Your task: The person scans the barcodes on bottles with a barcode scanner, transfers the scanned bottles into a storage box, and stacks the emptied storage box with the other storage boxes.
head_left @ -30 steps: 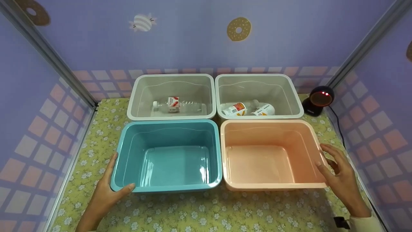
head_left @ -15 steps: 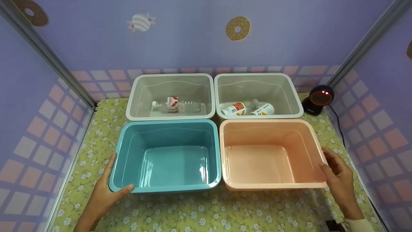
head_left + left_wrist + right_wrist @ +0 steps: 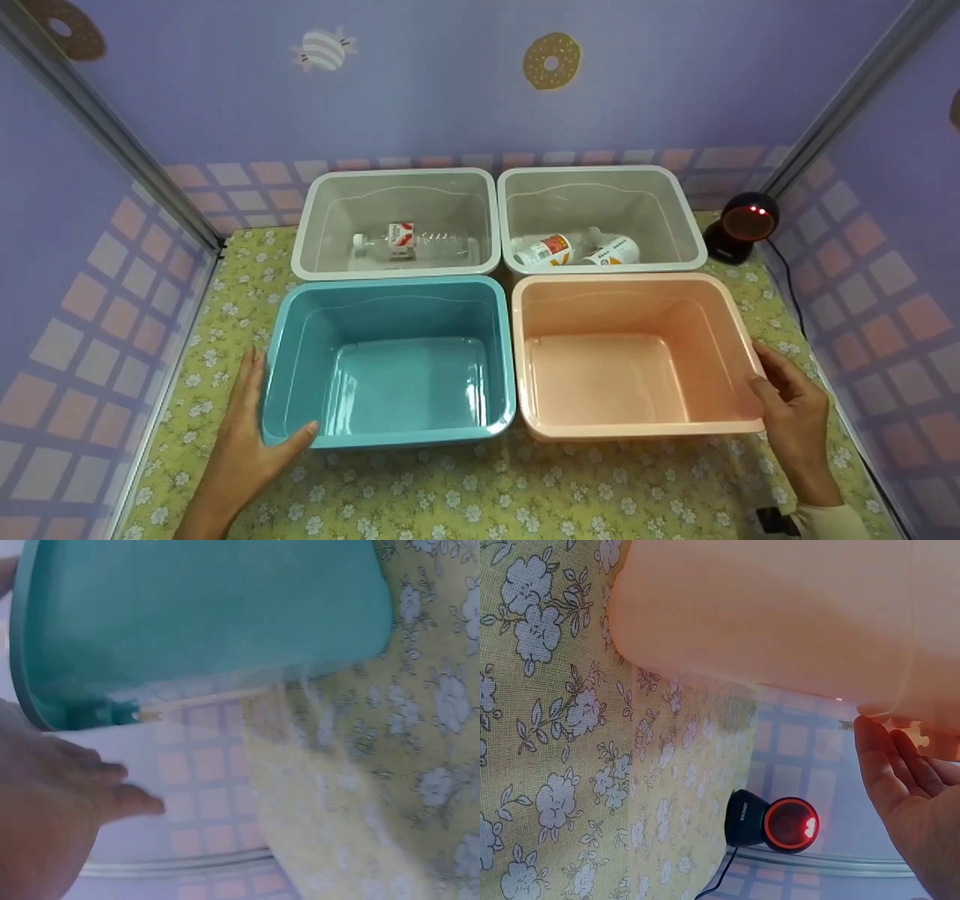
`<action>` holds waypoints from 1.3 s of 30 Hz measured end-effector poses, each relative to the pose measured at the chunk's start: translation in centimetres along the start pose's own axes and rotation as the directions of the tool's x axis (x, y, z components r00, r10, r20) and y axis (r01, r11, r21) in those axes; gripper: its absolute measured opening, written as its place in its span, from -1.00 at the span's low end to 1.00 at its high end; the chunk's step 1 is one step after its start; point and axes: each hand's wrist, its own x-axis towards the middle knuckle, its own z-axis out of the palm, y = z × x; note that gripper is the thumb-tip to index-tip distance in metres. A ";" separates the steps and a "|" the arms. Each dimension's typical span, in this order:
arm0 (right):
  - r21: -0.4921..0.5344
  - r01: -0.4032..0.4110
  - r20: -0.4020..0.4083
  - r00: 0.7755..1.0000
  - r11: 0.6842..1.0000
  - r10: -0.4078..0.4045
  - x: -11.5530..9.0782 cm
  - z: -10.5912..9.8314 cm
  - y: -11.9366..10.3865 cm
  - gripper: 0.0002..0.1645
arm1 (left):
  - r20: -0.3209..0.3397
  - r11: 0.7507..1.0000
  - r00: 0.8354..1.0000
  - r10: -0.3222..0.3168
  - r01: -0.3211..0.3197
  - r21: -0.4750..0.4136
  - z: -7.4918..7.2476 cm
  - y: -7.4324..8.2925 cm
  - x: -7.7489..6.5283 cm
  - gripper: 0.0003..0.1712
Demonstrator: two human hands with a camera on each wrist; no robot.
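Note:
In the head view my left hand point(image 3: 244, 435) is at the near left corner of a blue plastic bin point(image 3: 390, 437), its fingers extended along the outer side and the thumb at the front rim. The left wrist view shows fingers point(image 3: 124, 802) apart from the bin's wall. My right hand point(image 3: 799, 420) holds the right rim of a peach plastic bin point(image 3: 645, 430), thumb on top. Beneath that rim, its fingers point(image 3: 877, 765) touch the outside in the right wrist view. Nothing lies inside either bin.
Behind stand two pale grey bins. A clear bottle point(image 3: 442, 245) lies in the left bin point(image 3: 397, 174); bottles with white labels point(image 3: 551, 249) lie in the right bin point(image 3: 592, 172). A black scanner point(image 3: 742, 225) with red lights stands at right, its cable along the wall.
My right thumb and fingers have closed onto the peach bin's rim. My left fingers have shifted slightly outward from the blue bin's side. The bins keep their places.

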 end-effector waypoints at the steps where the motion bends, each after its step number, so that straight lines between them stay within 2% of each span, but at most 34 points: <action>1: 0.001 0.001 -0.003 1.000 1.000 -0.001 0.0 -0.1 0.0 -0.44 | -0.020 0.999 1.000 0.018 -0.018 0.029 0.3 0.3 0.0 0.46; 4: -0.002 -0.001 -0.004 1.000 1.000 0.001 -0.1 -0.2 0.0 -0.44 | -0.066 0.990 0.994 0.082 -0.073 0.124 1.2 1.2 0.4 0.46; 8: -0.010 -0.016 0.005 1.000 1.000 0.016 -0.2 -0.4 0.1 -0.45 | -0.120 0.957 0.976 0.183 -0.149 0.248 2.1 1.9 0.9 0.42; 12: -0.016 -0.038 -0.002 0.999 0.999 0.038 -0.2 -0.6 0.2 -0.46 | -0.150 0.935 0.959 0.242 -0.189 0.299 2.7 2.7 1.1 0.37; 19: -0.023 -0.055 0.003 0.998 0.998 0.055 -0.3 -1.0 0.4 -0.46 | -0.109 0.949 0.968 0.228 -0.196 0.247 4.2 5.1 1.1 0.39; 24: -0.045 -0.055 -0.022 0.998 0.997 0.054 -0.3 -1.1 0.6 -0.49 | -0.047 0.946 0.968 0.245 -0.228 0.228 5.8 6.6 1.0 0.36; 30: -0.060 -0.080 -0.046 0.996 0.995 0.077 -0.3 -1.4 0.8 -0.51 | 0.014 0.952 0.976 0.218 -0.216 0.217 7.6 8.0 0.9 0.27; 39: -0.064 -0.118 -0.061 0.992 0.991 0.114 -0.4 -2.0 1.0 -0.51 | 0.049 0.942 0.953 0.299 -0.303 0.148 10.2 9.6 1.4 0.20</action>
